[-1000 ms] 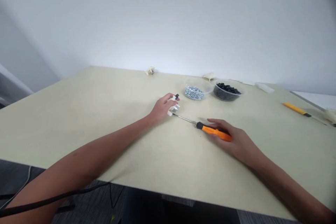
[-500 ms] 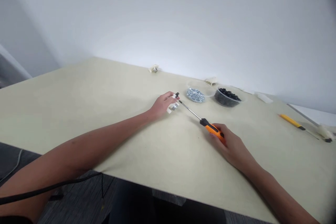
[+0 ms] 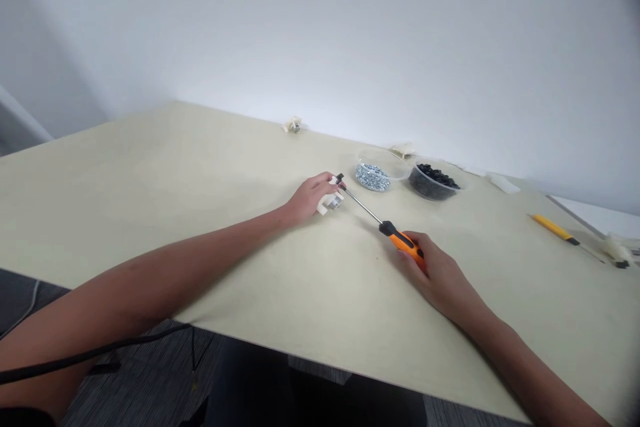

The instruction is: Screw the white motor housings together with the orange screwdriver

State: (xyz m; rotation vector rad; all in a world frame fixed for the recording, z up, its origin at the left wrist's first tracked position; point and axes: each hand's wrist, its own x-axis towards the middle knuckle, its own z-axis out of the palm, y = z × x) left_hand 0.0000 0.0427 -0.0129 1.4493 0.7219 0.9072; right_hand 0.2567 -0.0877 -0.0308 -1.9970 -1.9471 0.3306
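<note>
My left hand (image 3: 309, 199) is closed on a small white plastic part (image 3: 329, 204) with a metal piece in it and a black piece (image 3: 340, 179) at its upper end. The fingers hide much of that part. An orange and black screwdriver (image 3: 404, 244) is in my right hand (image 3: 440, 273), fingers wrapped round the handle. Its shaft points up and left, and the tip meets the part by my left fingertips; whether it sits in a screw is too small to tell.
Behind my hands stand a clear tub of silvery screws (image 3: 373, 177) and a clear tub of black pieces (image 3: 434, 183). A yellow-handled tool (image 3: 554, 229) lies at the right. Near the wall sits another small white part (image 3: 293, 125). A black cable (image 3: 100, 352) crosses my left forearm.
The screwdriver tip has come up slightly and now touches the part. My left hand has tilted the part a little. The whole view has shifted slightly.
</note>
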